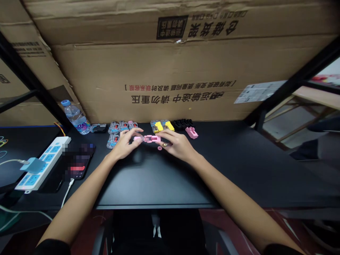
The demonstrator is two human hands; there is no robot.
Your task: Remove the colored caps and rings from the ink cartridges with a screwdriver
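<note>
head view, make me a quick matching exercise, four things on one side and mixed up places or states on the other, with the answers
Things:
1. centre pink piece
2. bottle
3. power strip
4. yellow pieces

Places or states:
A. has a light blue plug in it
B. just left of the black parts
C. held between the left hand and right hand
D. topped with a blue cap

Pairs: 1-C, 2-D, 3-A, 4-B

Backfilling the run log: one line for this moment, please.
left hand: holds left end of pink part | right hand: on its right end | pink ring: beside right hand
</note>
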